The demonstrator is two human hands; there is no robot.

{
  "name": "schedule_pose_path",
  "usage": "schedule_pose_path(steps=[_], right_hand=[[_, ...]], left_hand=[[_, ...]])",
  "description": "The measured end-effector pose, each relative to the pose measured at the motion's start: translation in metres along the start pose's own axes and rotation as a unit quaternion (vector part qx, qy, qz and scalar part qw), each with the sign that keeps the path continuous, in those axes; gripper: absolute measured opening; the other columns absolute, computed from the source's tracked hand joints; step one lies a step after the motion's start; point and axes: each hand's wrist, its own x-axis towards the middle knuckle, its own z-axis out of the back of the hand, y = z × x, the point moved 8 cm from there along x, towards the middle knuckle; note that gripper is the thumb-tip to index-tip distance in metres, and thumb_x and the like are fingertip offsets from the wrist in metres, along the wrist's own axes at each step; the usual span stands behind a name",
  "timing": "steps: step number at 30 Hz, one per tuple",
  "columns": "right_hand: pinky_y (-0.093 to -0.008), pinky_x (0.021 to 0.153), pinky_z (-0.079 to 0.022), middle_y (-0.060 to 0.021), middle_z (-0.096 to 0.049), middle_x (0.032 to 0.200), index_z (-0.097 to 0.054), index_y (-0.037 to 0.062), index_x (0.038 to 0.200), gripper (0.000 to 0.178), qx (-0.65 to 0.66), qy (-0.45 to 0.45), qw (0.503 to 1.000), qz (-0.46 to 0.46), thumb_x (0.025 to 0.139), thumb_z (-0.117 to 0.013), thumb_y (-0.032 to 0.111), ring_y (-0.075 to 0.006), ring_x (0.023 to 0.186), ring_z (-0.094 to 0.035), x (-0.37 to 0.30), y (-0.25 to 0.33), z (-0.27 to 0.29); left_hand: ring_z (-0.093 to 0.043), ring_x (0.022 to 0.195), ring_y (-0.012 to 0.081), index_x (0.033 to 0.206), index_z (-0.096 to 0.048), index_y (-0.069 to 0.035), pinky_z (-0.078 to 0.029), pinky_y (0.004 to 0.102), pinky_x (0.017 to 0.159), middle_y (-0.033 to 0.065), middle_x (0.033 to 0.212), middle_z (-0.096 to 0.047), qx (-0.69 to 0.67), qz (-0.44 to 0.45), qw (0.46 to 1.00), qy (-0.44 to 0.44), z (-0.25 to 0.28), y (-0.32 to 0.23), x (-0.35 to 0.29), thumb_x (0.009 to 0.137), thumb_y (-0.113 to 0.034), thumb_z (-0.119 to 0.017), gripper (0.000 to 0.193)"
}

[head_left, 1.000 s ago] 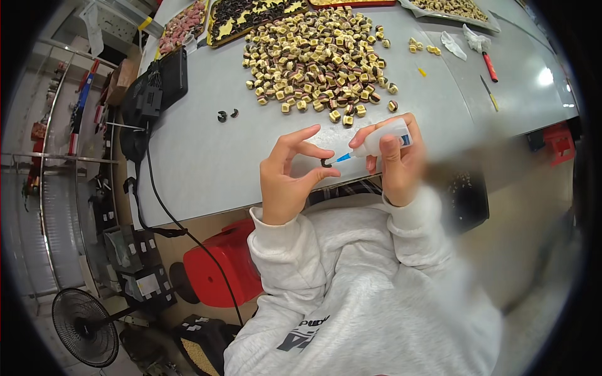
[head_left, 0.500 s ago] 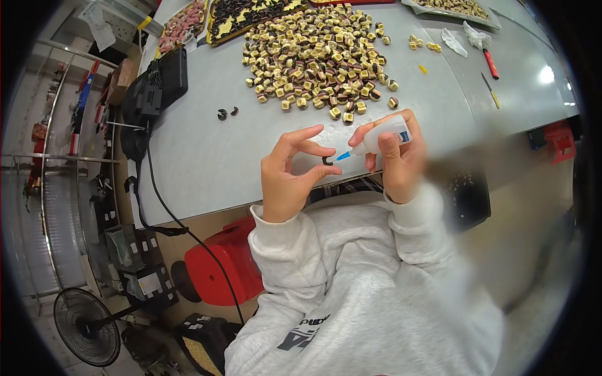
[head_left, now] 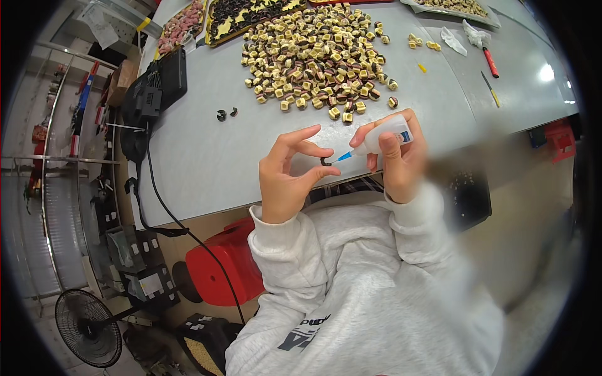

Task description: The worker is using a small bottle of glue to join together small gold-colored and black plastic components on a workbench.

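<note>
Between the thumb and forefinger of my left hand (head_left: 285,172) is pinched a small dark C-shaped piece (head_left: 325,161). My right hand (head_left: 401,156) grips a white squeeze bottle (head_left: 379,136) with a blue needle tip (head_left: 344,156). The needle points left and down, its thin end at or very close to the dark piece's open side; whether they touch I cannot tell. Both hands are over the near edge of the grey table (head_left: 207,163). Beyond them lies a big pile of small cream, dark and pinkish pieces (head_left: 313,56).
Two dark curved pieces (head_left: 222,115) lie left of the pile. Trays of dark pieces (head_left: 251,19) and pink pieces (head_left: 182,28) stand at the back left. A red marker (head_left: 490,62) and a thin yellow-handled tool (head_left: 491,89) lie right. A red stool (head_left: 222,266) is below the table.
My left hand has shifted very slightly left with the dark piece. The right hand with the bottle stays almost where it was.
</note>
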Motion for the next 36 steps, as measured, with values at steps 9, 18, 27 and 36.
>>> schedule_pose_path(steps=[9, 18, 27, 36], right_hand=[[-0.0183, 0.052, -0.044, -0.0125, -0.067, 0.088, -0.039, 0.0052, 0.099, 0.034, 0.02, 0.008, 0.998, 0.053, 0.094, -0.055, 0.035, -0.007, 0.059, -0.055, -0.0029, 0.0052, 0.0009], [-0.0215, 0.052, -0.045, -0.0169, -0.065, 0.086, -0.037, 0.0047, 0.097, 0.043, -0.025, 0.004, 0.998, 0.063, 0.093, -0.052, 0.045, -0.0103, 0.056, -0.053, -0.0057, 0.0068, -0.0039], [-0.0217, 0.051, -0.045, -0.0174, -0.066, 0.086, -0.037, 0.005, 0.097, 0.042, -0.03, 0.004, 0.998, 0.063, 0.093, -0.053, 0.044, -0.0114, 0.057, -0.054, -0.0064, 0.0062, -0.0028], [-0.0215, 0.051, -0.046, -0.0171, -0.066, 0.085, -0.038, 0.0047, 0.097, 0.043, -0.032, 0.001, 0.997, 0.069, 0.093, -0.053, 0.045, -0.0118, 0.06, -0.056, -0.006, 0.0064, -0.0014]], left_hand=[[-0.062, 0.086, 0.0139, 0.119, -0.054, 0.0, -0.046, 0.0294, 0.086, 0.0074, 0.085, -0.068, 0.012, 0.007, 1.0, 0.002, 0.0001, 0.0006, 0.0008, 0.061, 0.009, -0.08, 0.065], [-0.063, 0.088, 0.0142, 0.117, -0.056, -0.004, -0.042, 0.032, 0.091, 0.0073, 0.085, -0.071, -0.003, 0.037, 0.999, -0.006, 0.0007, 0.0047, 0.0006, 0.062, 0.0, -0.083, 0.061], [-0.063, 0.089, 0.0138, 0.118, -0.055, -0.004, -0.042, 0.0314, 0.091, 0.007, 0.085, -0.071, -0.01, 0.037, 0.999, -0.007, 0.0009, 0.005, 0.0007, 0.063, -0.001, -0.083, 0.062], [-0.063, 0.089, 0.014, 0.119, -0.055, -0.004, -0.043, 0.0307, 0.088, 0.0071, 0.084, -0.07, -0.011, 0.036, 0.999, -0.008, 0.0015, 0.0052, 0.0011, 0.063, 0.0, -0.082, 0.062]])
